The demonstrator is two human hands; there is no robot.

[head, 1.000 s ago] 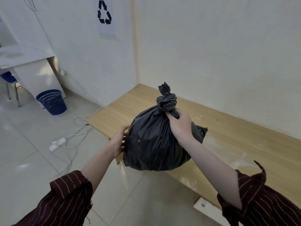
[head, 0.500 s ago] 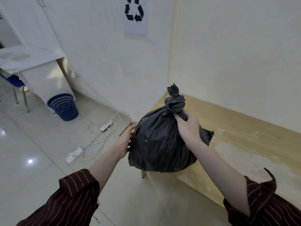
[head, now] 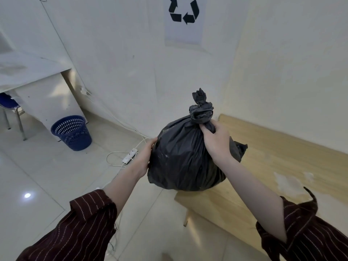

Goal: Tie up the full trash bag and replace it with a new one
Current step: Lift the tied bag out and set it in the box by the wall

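Black plastic trash bag [head: 184, 159] is hanging in the air between both hands, already tied. The knot [head: 200, 112] is sticking up just above the right hand [head: 216, 142]. The right hand is gripping the gathered neck right under the knot, fingers curled round it, taking the weight. The left hand [head: 146, 157] is lying flat against the bag's side with fairly straight fingers, holding nothing, just steadying.

The bag's bottom is hanging below both hands, over the near corner of the wooden counter [head: 282, 157]; cannot tell if it is touching.

Judgement: tying looks done, and the step in hand is carrying the bag off so a new liner can go in. The blue basket [head: 72, 131] is standing on the floor well off to the left of the left hand and is probably the bin.

To do it well:
- Grip below the knot, not on the tail, so the knot is not pulling loose.
- Use the left palm to damp the swing.
- The film looks thin, so lift it clear of the counter corner.
- Watch the power strip [head: 130, 156] and its cable, lying on the floor just beyond the left hand.
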